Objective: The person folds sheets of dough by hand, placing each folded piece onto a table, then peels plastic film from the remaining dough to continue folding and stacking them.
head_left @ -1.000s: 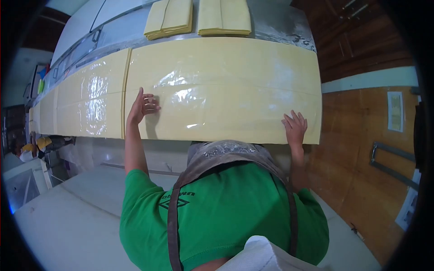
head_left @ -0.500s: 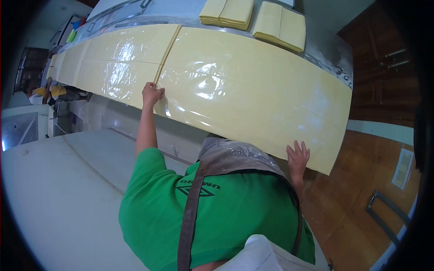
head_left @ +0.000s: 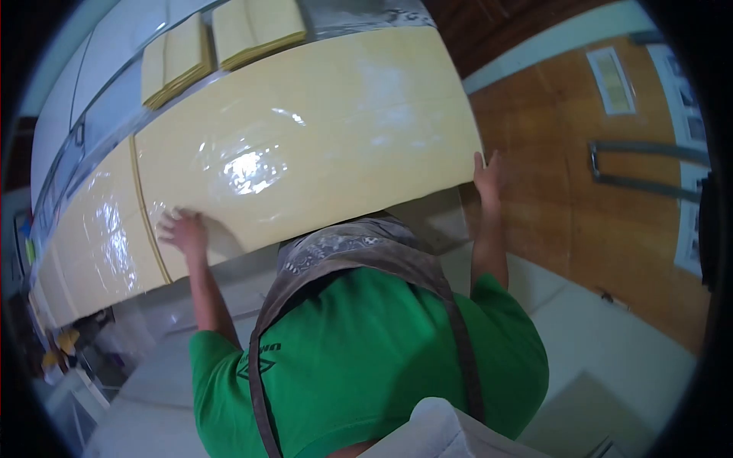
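A long, glossy pale-yellow sheet (head_left: 343, 130) covers the table in front of me, with a narrow raised seam (head_left: 140, 202) crossing it on the left. My left hand (head_left: 185, 231) lies on the sheet just right of that seam, palm down with fingers spread. At the sheet's near right corner is my right hand (head_left: 487, 177), touching the edge with its fingers apart. What its far side does behind the edge is hidden. Another yellow section (head_left: 95, 240) continues beyond the seam to the left.
Two stacks of folded yellow sheets, a left stack (head_left: 175, 61) and a right stack (head_left: 258, 32), stand along the table's far side. A brown door (head_left: 546, 160) with a grey handle (head_left: 649, 149) is on the right. Another person (head_left: 62, 347) is partly visible at far left.
My view has turned right. My left hand has let go of the seam and now lies flat beside it. My right hand has moved from the near edge to the right corner.
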A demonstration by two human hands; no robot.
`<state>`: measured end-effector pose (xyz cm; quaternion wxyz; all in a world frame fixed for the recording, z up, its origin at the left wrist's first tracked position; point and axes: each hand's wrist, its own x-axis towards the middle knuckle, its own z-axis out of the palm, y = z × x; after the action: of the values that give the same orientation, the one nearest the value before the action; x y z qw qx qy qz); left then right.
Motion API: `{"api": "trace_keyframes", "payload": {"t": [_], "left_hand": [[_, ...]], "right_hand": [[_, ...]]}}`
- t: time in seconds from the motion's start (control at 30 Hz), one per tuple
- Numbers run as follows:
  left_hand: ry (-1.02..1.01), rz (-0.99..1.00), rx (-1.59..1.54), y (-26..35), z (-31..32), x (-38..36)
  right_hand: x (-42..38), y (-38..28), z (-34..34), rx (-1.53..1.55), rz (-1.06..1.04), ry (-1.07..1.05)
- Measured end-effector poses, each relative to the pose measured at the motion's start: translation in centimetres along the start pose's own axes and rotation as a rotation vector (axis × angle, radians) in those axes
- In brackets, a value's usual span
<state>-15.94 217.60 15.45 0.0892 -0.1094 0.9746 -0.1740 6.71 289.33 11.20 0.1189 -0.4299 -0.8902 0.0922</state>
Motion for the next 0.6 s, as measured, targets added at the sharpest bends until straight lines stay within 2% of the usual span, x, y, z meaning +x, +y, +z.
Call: {"api": "trace_keyframes", "payload": {"t": [0.03,0.07,0.1,0.13,0.17,0.2,0.23,0.33,0.4,0.47,0.5,0.57,0.6], "left_hand": [[0.061,0.175,-0.135,4.6,-4.0,-3.2],[0.102,0.364,-0.309,9.1,-5.5,-4.9],[-0.157,0.531,-0.395,13.5,-5.9,-5.6],[-0.119,0.707,-0.690,16.7,-5.9,-9.9],[0.089,0.905,-0.644,20.1,-8.7,-13.2],[0.198,1.042,-0.496,22.1,-11.8,-15.2],[0.266,1.165,-0.487,24.0,-12.0,-16.0],[0.219,1.180,-0.480,27.7,-11.3,-16.8],[0.217,1.162,-0.484,28.3,-11.6,-16.9],[0.254,1.164,-0.473,28.5,-11.9,-16.6],[0.253,1.160,-0.466,28.5,-12.3,-16.3],[-0.416,1.004,-1.223,28.9,-13.6,-15.2],[-0.413,1.005,-1.215,29.2,-13.4,-14.7]], "right_hand": [[-0.1,0.3,-0.9,-0.006,0.020,0.012],[0.0,-1.0,-2.0,0.078,-0.022,-0.109],[0.0,-2.2,-2.9,0.161,-0.072,-0.234],[-1.0,-1.5,-3.3,0.166,-0.080,-0.240],[-0.9,-1.8,-3.4,0.148,-0.048,-0.196],[-0.8,-2.0,-3.6,0.131,-0.016,-0.154],[-0.5,-2.2,-3.7,0.132,-0.018,-0.149],[0.2,-2.2,-4.0,0.279,0.048,-0.111],[0.4,-3.5,-4.8,0.083,0.003,-0.101],[-2.3,-8.1,-8.1,-0.009,-0.112,-0.095],[-3.9,-10.5,-9.4,0.049,-0.201,-0.133],[-7.6,-14.8,-10.5,0.210,-0.366,-0.180],[-9.5,-16.5,-10.7,0.312,-0.444,-0.193]]}}
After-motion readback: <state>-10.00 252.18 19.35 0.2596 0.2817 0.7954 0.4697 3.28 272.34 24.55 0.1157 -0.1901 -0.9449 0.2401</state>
